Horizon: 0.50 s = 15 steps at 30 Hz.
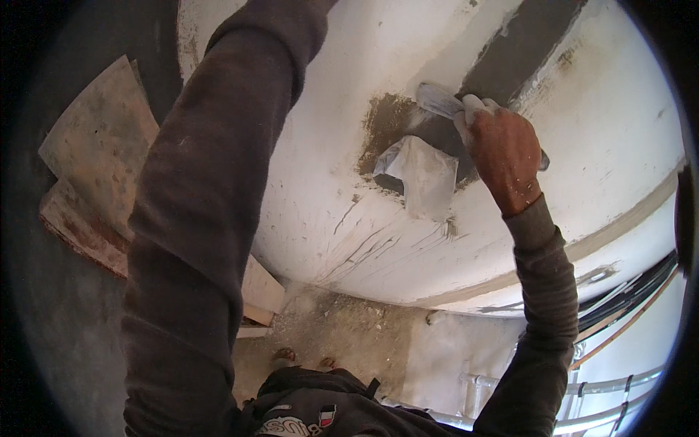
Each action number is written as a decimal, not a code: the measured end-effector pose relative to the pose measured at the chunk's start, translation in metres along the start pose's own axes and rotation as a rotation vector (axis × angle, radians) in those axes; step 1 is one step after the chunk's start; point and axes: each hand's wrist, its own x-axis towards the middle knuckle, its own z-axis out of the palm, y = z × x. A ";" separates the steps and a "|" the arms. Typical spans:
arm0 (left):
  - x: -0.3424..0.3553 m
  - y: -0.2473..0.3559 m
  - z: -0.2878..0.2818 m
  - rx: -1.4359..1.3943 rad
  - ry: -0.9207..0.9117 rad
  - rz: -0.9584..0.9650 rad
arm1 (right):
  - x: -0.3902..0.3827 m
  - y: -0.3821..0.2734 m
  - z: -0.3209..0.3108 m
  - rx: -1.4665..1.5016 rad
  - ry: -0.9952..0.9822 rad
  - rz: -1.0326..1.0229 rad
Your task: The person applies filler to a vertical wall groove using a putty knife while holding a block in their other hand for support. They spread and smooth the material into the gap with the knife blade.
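A tool with a flat blade (437, 100) was seen at a large white curved surface (328, 182), above a rough dark-grey patch (386, 120). Its blade was pale grey and looked smeared; its dark handle end was shown at the other side of the right hand (502, 142). By this hand the tool was gripped firmly, with the fingers closed around it and the knuckles turned upward. Below the blade, 1 crumpled piece of clear plastic (429, 178) was seen over the patch. Most of the handle was hidden by the hand, and whether the surface was touched by the blade could not be told. The left hand was cut off by the upper edge; only its dark sleeve (204, 197) was shown, so its grip could not be told.
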 end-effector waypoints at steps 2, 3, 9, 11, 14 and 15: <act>0.001 0.004 0.000 0.003 -0.033 -0.021 | -0.006 0.005 0.000 0.022 0.048 -0.016; 0.001 0.001 -0.003 0.005 -0.054 -0.032 | -0.003 0.006 -0.002 0.015 0.009 -0.009; 0.002 -0.002 -0.001 -0.029 0.020 0.016 | 0.006 -0.002 -0.016 0.050 -0.048 0.068; 0.001 0.000 0.003 -0.037 0.009 0.009 | 0.001 -0.006 -0.013 0.059 -0.042 0.042; 0.002 -0.002 0.001 -0.023 -0.021 -0.002 | 0.004 0.002 -0.013 0.042 -0.055 0.010; 0.002 -0.001 0.000 -0.036 -0.005 0.013 | 0.006 0.008 -0.020 0.041 -0.090 0.067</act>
